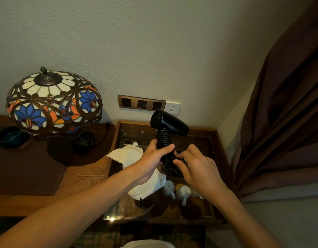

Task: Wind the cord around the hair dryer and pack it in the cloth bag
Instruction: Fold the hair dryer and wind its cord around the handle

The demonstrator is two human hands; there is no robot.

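A black hair dryer (169, 125) is held upright above the glass-topped table, its barrel pointing right. The black coiled cord (163, 138) is wrapped in tight turns around the handle. My left hand (155, 158) grips the handle below those turns. My right hand (192, 163) pinches the loose end of the cord (178, 159) at the base of the handle. A white cloth bag (135, 154) lies crumpled on the table under my left forearm.
A stained-glass lamp (53, 102) stands on the wooden desk (79, 178) at left, beside a dark bowl (10, 136). White cups (181, 193) sit below the glass top (199, 145). Wall sockets (142, 104) are behind; a brown curtain (283, 113) hangs right.
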